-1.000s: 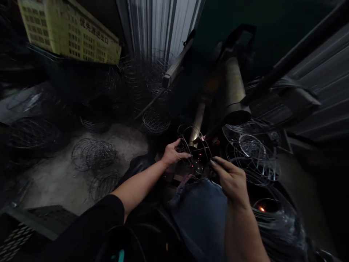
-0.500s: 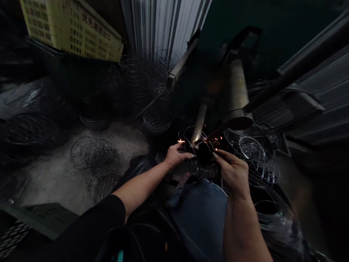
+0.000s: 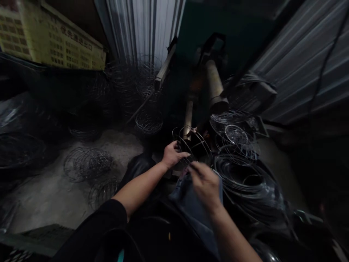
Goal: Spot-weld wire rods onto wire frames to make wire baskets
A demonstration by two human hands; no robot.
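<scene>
My left hand (image 3: 173,154) grips the near rim of a round wire frame (image 3: 195,142) that sits against the lower rod (image 3: 188,115) of a welding machine. Above it hangs the machine's thick brass-coloured cylinder (image 3: 214,87). My right hand (image 3: 205,183) is blurred and hovers over my blue-clad knee (image 3: 195,207), a little short of the frame and apart from it. Whether it holds anything is unclear. No sparks show at the frame.
Coils of dark wire (image 3: 242,178) and several loose wire rings (image 3: 236,135) lie to the right. Finished wire baskets (image 3: 87,162) sit on the concrete floor at left, with more stacked (image 3: 131,78) behind. A yellow sign (image 3: 54,42) and a corrugated wall (image 3: 141,25) stand at the back.
My right hand has let go of the wire frame and drawn back toward my knee. The sparks at the weld point have stopped. My left hand stays on the frame.
</scene>
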